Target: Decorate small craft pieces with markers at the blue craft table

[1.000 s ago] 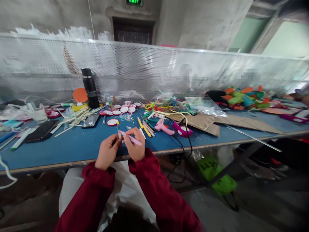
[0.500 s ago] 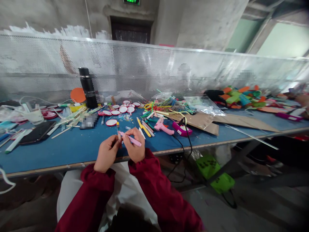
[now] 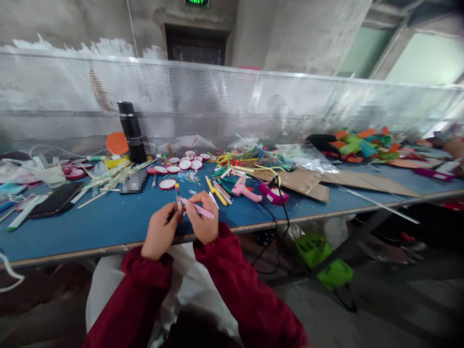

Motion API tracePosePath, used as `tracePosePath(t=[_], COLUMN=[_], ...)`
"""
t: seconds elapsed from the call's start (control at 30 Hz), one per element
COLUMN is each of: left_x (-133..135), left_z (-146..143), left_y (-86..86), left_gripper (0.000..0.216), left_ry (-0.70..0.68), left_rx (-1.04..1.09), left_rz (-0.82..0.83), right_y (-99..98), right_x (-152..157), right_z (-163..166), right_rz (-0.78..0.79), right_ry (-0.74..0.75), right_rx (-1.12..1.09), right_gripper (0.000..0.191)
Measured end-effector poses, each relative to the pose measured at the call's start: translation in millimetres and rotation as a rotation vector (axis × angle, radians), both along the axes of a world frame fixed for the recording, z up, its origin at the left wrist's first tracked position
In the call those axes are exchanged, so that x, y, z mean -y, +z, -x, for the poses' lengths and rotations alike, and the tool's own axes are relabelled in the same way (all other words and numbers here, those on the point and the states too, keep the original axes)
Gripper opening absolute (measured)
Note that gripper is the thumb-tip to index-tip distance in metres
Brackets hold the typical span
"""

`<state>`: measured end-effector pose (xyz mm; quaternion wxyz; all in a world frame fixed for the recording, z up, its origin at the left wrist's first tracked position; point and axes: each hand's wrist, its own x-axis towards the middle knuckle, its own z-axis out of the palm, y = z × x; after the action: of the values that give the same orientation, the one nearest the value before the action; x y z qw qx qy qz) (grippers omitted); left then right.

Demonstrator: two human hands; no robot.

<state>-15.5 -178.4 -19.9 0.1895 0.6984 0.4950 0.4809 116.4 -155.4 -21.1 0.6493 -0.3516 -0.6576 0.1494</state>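
Observation:
Close to the table's front edge, my left hand (image 3: 161, 232) is closed, pinching a small, narrow wooden stick (image 3: 179, 204) that stands roughly upright. Something yellow shows at or just behind the stick's upper end; I cannot tell if it belongs to it. My right hand (image 3: 203, 220) is wrapped round a pink marker pen (image 3: 203, 210), whose tip end points left and meets the stick or lies very near it. Beyond the hands lies a round white lid with a red rim (image 3: 167, 184). Right of them are yellow markers (image 3: 219, 195) and a pink glue gun (image 3: 248, 190).
A black bottle (image 3: 131, 133) stands by the perforated metal screen (image 3: 217, 96). A dark phone (image 3: 56, 199) and thin sticks lie left. Tangled coloured cords (image 3: 250, 159), a purple box (image 3: 274, 193) and cardboard (image 3: 369, 183) lie right. A black cable hangs over the front edge.
Hardly anything differs. The pink marker pen's back end has shifted very slightly right and down; both hands keep their grip.

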Motion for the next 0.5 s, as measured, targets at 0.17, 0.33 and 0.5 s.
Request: tracePosePath(t=[0.17, 0.33, 0.5], left_x=[-0.3, -0.8, -1.0], left_z=[-0.1, 0.4, 1.1], left_y=[0.4, -0.6, -1.8], left_gripper=[0.030, 0.029, 0.029], left_ry=[-0.003, -0.007, -0.016], left_rx=[-0.005, -0.003, -0.001], left_rz=[-0.005, -0.010, -0.010], right_y=[0.3, -0.1, 0.3], right_x=[0.0, 0.0, -0.1], right_z=[-0.6, -1.1, -0.6], right_rz=[-0.001, 0.015, 0.013], right_ry=[-0.018, -0.008, 0.004], right_rx=[-0.010, 0.006, -0.001], right_gripper=[0.010, 0.011, 0.012])
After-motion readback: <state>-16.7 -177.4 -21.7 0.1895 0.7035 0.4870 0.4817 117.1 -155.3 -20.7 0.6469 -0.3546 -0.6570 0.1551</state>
